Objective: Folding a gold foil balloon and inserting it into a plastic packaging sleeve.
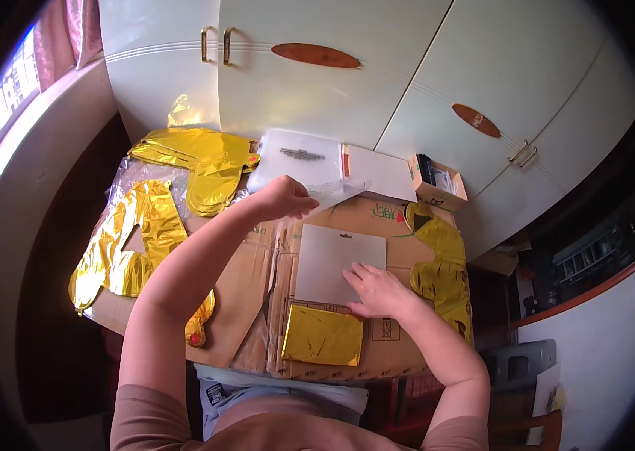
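My left hand (285, 200) is raised over the far middle of the table, fingers closed in a pinch on a thin translucent plastic bag (341, 195) that trails off to the right. My right hand (377, 289) rests with fingers stretched out on the lower right part of a flat whitish rectangular sheet (325, 263), which has a small hang slot near its far edge. Just nearer to me lies a folded gold foil packet (323, 335), apart from the sheet. Behind my left hand is a stack of translucent plastic bags (272, 154) with a dark printed mark.
Flattened cardboard (242, 263) covers the table. Gold foil balloons lie at the far left (216, 169), left (141, 233) and right edge (438, 255). A white box (381, 171) and a small open carton (441, 192) stand along the back, before white cabinets (317, 90).
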### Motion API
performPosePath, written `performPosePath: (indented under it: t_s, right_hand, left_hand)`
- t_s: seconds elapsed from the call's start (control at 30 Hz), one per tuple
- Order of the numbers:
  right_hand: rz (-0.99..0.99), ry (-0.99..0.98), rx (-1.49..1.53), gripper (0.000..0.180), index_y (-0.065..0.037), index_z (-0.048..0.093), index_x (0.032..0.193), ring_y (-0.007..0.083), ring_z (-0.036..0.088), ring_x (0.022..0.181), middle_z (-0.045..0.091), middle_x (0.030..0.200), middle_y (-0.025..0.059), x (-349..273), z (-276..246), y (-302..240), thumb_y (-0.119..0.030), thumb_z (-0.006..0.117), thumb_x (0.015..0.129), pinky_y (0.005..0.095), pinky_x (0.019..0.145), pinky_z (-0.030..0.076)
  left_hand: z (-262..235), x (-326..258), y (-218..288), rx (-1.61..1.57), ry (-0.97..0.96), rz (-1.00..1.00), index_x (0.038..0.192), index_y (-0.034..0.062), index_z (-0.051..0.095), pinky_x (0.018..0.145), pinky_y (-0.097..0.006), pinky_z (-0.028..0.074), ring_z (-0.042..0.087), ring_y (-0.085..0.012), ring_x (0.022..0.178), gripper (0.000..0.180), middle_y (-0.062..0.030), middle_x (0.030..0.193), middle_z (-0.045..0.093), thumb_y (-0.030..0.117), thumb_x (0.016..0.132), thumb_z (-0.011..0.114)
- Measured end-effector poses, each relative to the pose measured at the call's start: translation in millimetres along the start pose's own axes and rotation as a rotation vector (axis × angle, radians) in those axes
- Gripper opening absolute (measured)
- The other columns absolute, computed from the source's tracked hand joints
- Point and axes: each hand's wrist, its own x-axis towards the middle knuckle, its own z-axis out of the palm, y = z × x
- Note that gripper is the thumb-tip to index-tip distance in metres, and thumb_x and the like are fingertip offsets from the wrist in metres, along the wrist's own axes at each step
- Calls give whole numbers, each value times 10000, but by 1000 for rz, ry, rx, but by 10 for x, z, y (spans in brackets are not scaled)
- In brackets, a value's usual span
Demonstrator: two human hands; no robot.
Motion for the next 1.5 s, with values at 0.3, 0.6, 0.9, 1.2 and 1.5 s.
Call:
performPosePath:
  t_s: [0.3,0.6,0.9,1.2,1.5]
  right_hand:
    - [-27,-72,-171,454,68,612,1136,305,697,877,673,922,176,-68,164,-170,-179,715,769,382,775,590]
    - [288,153,173,271,-29,680,1100,242,697,896,695,990,135,-99,87,87,-212,656,903,358,758,581]
    - [982,443,1179,362,-8,695,994,87,565,625,646,776,23,579,415,941,-364,718,936,232,537,470]
    - [905,343,1263,206,-11,677,764,129,564,642,662,723,49,1433,488,1224,-128,845,785,300,605,464]
    - [991,530,1010,137,6,697,878,154,650,747,709,821,73,2030,373,1903,-123,743,873,293,696,514]
  left_hand:
    - [227,-260,-280,-333,-225,-84,1125,-58,706,857,-332,622,736,-219,937,295,-133,1056,735,188,969,659]
    - [565,-300,-349,363,1,196,1173,16,718,849,-371,599,742,-301,902,325,-172,1070,743,216,919,683]
    - [966,-438,-719,747,246,595,890,57,665,768,-431,570,680,-325,905,94,-103,994,698,114,831,619]
    - [756,-527,-713,854,481,875,1079,29,663,791,-395,536,660,-267,953,308,-93,1107,657,103,780,662]
    - [4,205,-625,899,649,843,988,81,642,803,-394,497,625,-260,934,195,-54,983,621,130,801,615]
